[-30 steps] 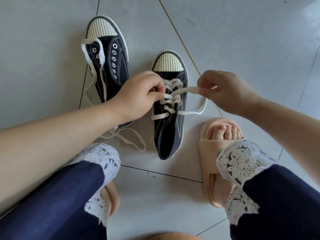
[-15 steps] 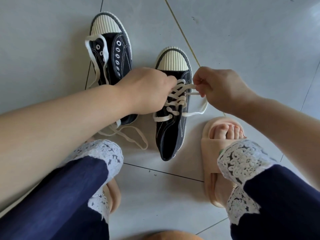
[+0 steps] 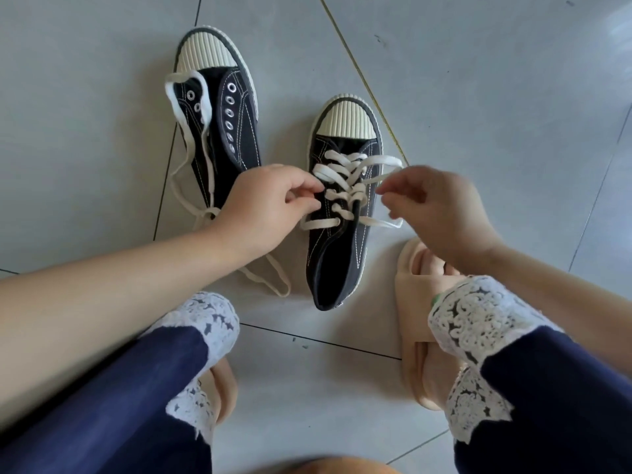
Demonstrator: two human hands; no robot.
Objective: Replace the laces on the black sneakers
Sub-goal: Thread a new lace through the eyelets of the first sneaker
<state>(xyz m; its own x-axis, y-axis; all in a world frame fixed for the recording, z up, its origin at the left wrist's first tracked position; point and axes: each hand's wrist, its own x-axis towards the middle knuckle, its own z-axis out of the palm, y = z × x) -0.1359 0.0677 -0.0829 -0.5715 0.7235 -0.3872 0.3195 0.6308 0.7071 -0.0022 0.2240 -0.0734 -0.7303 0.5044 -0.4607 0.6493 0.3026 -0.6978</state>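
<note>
1. Laced sneaker (image 3: 337,261) sits on the floor (image 3: 478,97) between both hands. Left grip (image 3: 266,206) pinches its lace (image 3: 345,186) at the left edge, right grip (image 3: 437,213) pinches a strand on the right.
2. Second sneaker (image 3: 239,131) just to the left, eyelets bare, loose lace (image 3: 184,131) draped over it. Left wrist covers its heel.
3. Beige slipper (image 3: 410,268) partly under the right wrist.
4. Grey tiles, dark joints.

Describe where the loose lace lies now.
The loose lace lies left of centre in the head view, draped over the unlaced sneaker and trailing along the floor under the left hand, ending beside the laced sneaker.
</note>
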